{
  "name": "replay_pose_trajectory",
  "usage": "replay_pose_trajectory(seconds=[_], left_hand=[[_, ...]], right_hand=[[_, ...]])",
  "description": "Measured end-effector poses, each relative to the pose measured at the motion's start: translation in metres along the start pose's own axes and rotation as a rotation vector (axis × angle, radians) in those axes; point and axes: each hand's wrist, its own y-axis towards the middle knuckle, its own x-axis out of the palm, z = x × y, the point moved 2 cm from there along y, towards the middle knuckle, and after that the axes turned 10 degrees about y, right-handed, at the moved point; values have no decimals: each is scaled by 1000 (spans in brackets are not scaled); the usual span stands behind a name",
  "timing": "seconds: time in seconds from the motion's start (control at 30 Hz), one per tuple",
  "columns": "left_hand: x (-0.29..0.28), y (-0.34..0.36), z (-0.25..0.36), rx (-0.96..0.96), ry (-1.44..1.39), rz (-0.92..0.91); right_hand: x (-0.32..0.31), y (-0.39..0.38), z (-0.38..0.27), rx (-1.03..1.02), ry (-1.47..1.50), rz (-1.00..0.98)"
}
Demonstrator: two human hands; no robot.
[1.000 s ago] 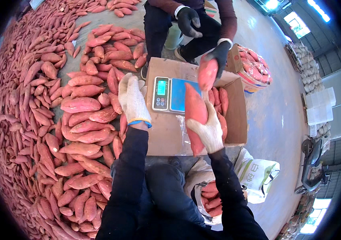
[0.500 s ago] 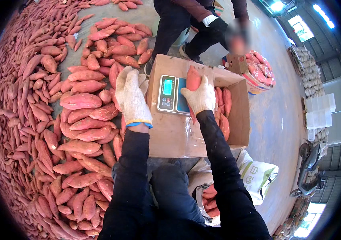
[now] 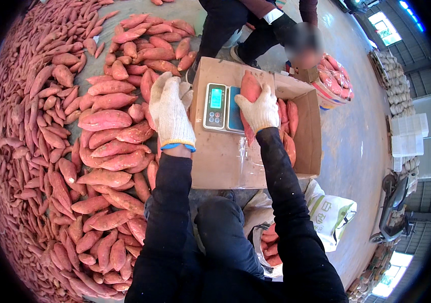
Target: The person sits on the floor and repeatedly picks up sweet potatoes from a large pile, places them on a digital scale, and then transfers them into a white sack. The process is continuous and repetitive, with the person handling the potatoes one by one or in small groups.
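Note:
My right hand [image 3: 259,108], in a pale knitted glove, grips a large reddish sweet potato [image 3: 251,87]. The sweet potato lies lengthwise over the right part of a digital scale [image 3: 216,107] with a lit display; whether it rests on the weighing plate [image 3: 234,118] I cannot tell. The scale sits on the closed flap of a cardboard box [image 3: 215,161]. My left hand [image 3: 171,108], gloved too, hovers at the box's left edge beside the heap, thumb apart from the fingers, with nothing visible in it.
Loose sweet potatoes [image 3: 107,120] cover the floor at left. Several sweet potatoes [image 3: 290,118] lie in the box's uncovered right part. A white sack [image 3: 331,214] and an open bag of sweet potatoes [image 3: 270,245] are near my legs. Across the box another person [image 3: 256,30] bends beside a filled bag [image 3: 332,83].
My right hand and the sweet potato have shifted slightly right relative to the scale. The left hand keeps about the same place and shape. The whole view has shifted a little.

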Motion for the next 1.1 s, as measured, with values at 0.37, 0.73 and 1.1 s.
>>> replay_pose_trajectory(seconds=[0.37, 0.73, 1.1], left_hand=[[-7, 4, -2, 82, 52, -3], [-27, 35, -22, 139, 432, -173], [-47, 23, 28, 340, 901, -144]], right_hand=[[0, 2, 3, -32, 65, 112], [-30, -9, 42, 78, 343, -71], [-157, -6, 295, 456, 252, 18]])
